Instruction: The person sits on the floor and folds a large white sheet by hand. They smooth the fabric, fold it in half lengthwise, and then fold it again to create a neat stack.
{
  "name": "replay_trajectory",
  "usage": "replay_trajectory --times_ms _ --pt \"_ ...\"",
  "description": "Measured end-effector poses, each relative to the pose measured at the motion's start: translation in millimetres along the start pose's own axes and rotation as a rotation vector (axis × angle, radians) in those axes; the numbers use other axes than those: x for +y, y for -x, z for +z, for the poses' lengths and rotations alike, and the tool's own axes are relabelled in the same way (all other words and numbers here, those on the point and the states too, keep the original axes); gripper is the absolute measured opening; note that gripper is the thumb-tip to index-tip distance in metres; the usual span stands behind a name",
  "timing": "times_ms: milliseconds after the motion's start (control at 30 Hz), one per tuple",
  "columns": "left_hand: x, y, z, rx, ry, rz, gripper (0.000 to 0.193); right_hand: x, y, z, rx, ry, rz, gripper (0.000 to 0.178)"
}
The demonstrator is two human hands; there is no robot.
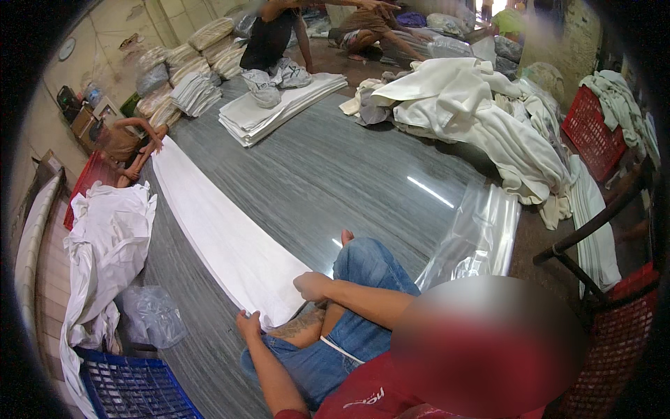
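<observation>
A long white folded cloth [227, 241] stretches across the grey striped floor, from a person crouching at the far left to my lap. My left hand [249, 325] is closed on the near left corner of the cloth. On the near right corner, my right hand [313, 287] is closed in a fist, with its fingertips hidden. I sit with legs bent in blue jeans [373, 269], and the cloth's near end lies by my shin. At the far end, the other person's hand [158, 143] touches the cloth.
White cloths [112, 216] lie heaped at left, above a clear plastic bag [152, 314] and a blue crate [132, 384]. A folded stack [272, 112] and a large cloth pile [453, 98] stand farther off. Clear plastic sheeting [474, 234] and red crates [593, 133] are at right.
</observation>
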State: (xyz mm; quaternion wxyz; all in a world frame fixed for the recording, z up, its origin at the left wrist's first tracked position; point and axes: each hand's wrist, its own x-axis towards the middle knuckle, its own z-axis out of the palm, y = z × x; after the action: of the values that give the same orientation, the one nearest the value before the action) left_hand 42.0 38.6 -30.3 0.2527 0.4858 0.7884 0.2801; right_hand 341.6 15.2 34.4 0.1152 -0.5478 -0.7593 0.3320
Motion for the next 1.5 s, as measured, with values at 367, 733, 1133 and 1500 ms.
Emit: replay_trajectory --times_ms 367,733,1133,1500 --pt "-2.7 -1.7 -7.9 0.009 0.007 0.009 0.064 -5.0 -0.3 0.0 -0.013 -0.027 -0.002 0.022" --pt "-0.9 0.3 -6.7 0.009 0.052 -0.019 0.062 -2.5 -2.5 3.4 0.008 -0.003 -0.020 0.024" --pt "3.4 3.7 -4.1 -0.011 0.040 0.002 0.064 -1.3 1.2 1.8 -0.025 0.030 -0.020 0.021" --pt "1.7 0.1 2.5 -0.068 0.095 0.014 0.065 0.4 3.6 0.4 -0.014 0.015 -0.012 0.020"
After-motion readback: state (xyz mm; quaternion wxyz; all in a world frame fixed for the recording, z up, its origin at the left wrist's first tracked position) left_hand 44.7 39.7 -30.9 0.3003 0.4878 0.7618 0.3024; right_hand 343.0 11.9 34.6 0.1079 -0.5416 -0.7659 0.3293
